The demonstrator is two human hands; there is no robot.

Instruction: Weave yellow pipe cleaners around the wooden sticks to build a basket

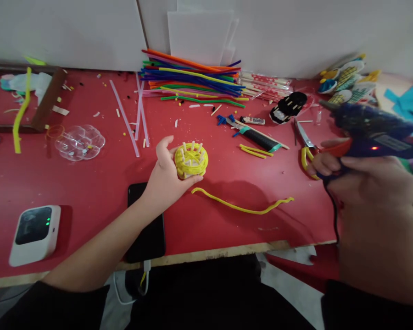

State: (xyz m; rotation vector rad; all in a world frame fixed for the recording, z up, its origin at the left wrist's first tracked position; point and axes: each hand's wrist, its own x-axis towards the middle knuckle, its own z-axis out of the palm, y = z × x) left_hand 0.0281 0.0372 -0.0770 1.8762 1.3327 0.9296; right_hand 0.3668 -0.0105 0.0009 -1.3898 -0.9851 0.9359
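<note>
My left hand [165,169] grips a small round basket [192,161] wound with yellow pipe cleaner, short wooden pegs standing up around its rim. Over at the right, my right hand [371,176] is wrapped round the handle of a dark blue hot glue gun [375,130] with a small red light on. Its nozzle points left, well away from the basket. A loose yellow pipe cleaner [241,206] lies curved on the red table between my hands.
Behind lies a heap of coloured pipe cleaners [196,78]. Nearby are a utility knife [258,137], scissors [306,146] and a black woven piece [289,107]. A phone [151,238], a white device [36,233] and a clear flower-shaped box [80,143] are to the left.
</note>
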